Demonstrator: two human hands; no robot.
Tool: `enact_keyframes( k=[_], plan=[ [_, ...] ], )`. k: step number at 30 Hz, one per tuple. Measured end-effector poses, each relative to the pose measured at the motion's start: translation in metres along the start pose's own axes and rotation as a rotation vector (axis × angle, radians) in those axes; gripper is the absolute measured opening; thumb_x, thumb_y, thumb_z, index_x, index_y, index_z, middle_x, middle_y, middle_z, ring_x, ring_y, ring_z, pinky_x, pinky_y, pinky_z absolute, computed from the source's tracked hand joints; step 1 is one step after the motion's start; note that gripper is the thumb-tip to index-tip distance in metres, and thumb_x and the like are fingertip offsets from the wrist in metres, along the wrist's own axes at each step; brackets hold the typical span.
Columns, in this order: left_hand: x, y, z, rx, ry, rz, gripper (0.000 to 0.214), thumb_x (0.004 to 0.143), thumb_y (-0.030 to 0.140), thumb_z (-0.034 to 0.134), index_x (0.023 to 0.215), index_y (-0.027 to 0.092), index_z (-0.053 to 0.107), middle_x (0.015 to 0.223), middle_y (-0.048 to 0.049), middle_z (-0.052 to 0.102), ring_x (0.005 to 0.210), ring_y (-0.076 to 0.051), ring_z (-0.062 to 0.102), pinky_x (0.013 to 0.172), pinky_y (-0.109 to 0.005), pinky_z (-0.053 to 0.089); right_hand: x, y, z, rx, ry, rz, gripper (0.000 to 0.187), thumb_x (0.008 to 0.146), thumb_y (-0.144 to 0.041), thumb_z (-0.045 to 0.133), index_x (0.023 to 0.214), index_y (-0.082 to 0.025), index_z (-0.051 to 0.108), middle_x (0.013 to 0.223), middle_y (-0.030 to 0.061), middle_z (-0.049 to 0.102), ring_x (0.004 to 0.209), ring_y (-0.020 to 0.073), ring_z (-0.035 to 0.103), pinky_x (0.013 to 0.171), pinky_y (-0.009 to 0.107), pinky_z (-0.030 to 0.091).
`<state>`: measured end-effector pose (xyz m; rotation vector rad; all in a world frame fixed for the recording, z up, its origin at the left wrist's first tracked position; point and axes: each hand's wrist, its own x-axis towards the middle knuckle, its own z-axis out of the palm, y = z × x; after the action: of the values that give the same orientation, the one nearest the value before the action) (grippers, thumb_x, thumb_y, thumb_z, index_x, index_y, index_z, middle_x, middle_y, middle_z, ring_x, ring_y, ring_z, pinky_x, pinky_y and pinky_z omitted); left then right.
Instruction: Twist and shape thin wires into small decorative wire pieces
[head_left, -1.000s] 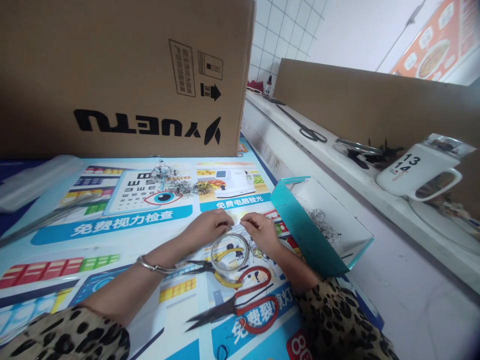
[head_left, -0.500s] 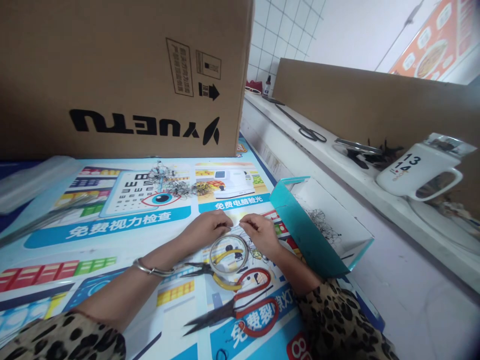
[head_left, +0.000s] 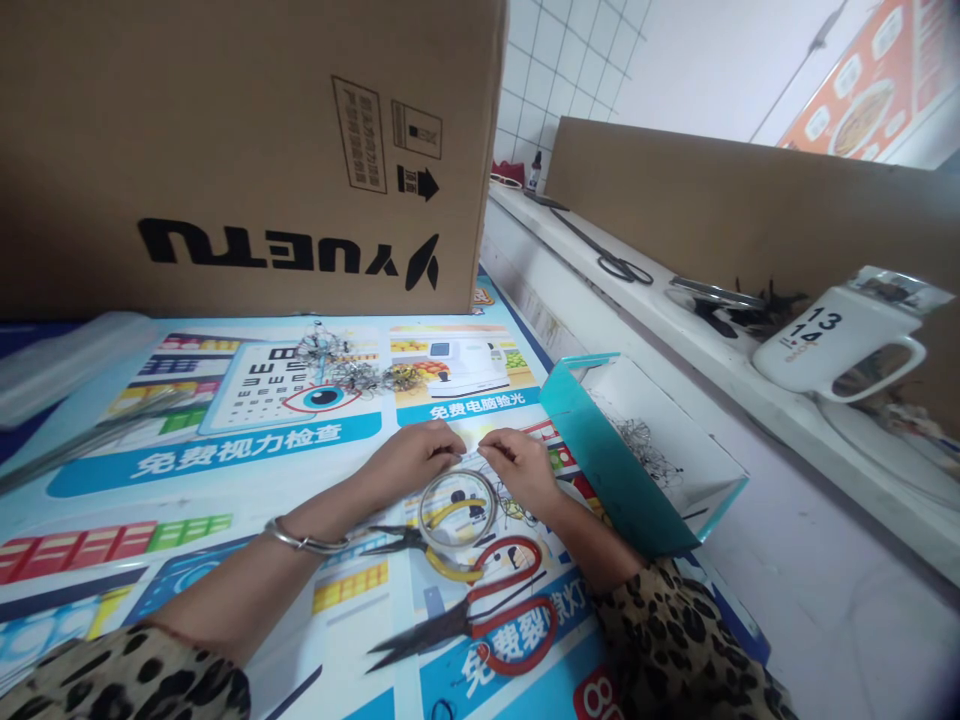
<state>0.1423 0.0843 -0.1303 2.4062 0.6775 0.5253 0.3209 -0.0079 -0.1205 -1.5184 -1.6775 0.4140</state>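
My left hand point(head_left: 420, 453) and my right hand point(head_left: 523, 465) face each other over the printed table cover, fingertips pinched a short gap apart. Whatever sits in either pinch is too small to make out. Just below them lies a round clear dish or ring point(head_left: 457, 508). Yellow-handled pliers point(head_left: 431, 545) rest partly under it, their dark jaws pointing left. Closer to me are red-handled scissors point(head_left: 480, 622). Some thin wire point(head_left: 514, 508) lies beside my right hand. Further back, tangled dark wire pieces point(head_left: 349, 370) form a loose heap.
An open teal box point(head_left: 611, 460) holding more tangled wire stands to the right. A large cardboard box point(head_left: 247, 150) blocks the back. Along the right ledge are a white mug point(head_left: 806, 345) and black scissors point(head_left: 619, 262). A clear plastic sleeve point(head_left: 75, 365) lies at left.
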Motion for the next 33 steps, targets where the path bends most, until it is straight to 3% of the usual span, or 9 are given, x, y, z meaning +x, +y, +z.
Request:
enact_keyframes(
  k=[20,27,30,33],
  plan=[
    [0.012,0.011,0.012,0.119,0.005,0.022,0.018,0.078,0.016,0.047,0.08,0.022,0.064,0.086,-0.0041,0.062,0.082,-0.021,0.055,0.074,-0.031,0.039,-0.001,0.0,-0.001,-0.02,-0.027,0.041,0.013,0.08,-0.026,0.053,0.086,-0.023,0.065,0.078,-0.0018,0.065,0.073,0.013,0.059,0.068,0.022,0.045],
    [0.011,0.014,0.008,-0.003,-0.004,-0.032,0.008,0.077,0.017,0.047,0.072,0.019,0.054,0.074,-0.0032,0.057,0.072,-0.019,0.051,0.066,-0.03,0.037,-0.003,-0.011,-0.007,0.094,0.04,0.08,0.014,0.08,-0.027,0.052,0.081,-0.019,0.064,0.075,-0.0002,0.064,0.065,0.0116,0.057,0.061,0.022,0.045],
    [0.005,0.021,-0.002,-0.266,0.011,-0.096,0.014,0.086,0.025,0.04,0.081,0.018,0.052,0.07,-0.0003,0.053,0.064,-0.014,0.048,0.059,-0.025,0.038,-0.004,-0.031,-0.017,0.155,0.125,0.055,0.015,0.082,-0.027,0.051,0.081,-0.017,0.062,0.077,0.0018,0.063,0.064,0.0115,0.056,0.06,0.022,0.045],
    [-0.002,0.034,-0.012,-0.88,0.052,-0.183,0.014,0.086,0.031,0.048,0.084,0.016,0.05,0.076,0.0007,0.052,0.06,-0.009,0.044,0.056,-0.02,0.036,-0.007,-0.056,-0.029,0.152,0.185,-0.03,0.013,0.082,-0.026,0.053,0.08,-0.016,0.062,0.077,0.0028,0.063,0.066,0.0121,0.056,0.061,0.023,0.046]
  ],
)
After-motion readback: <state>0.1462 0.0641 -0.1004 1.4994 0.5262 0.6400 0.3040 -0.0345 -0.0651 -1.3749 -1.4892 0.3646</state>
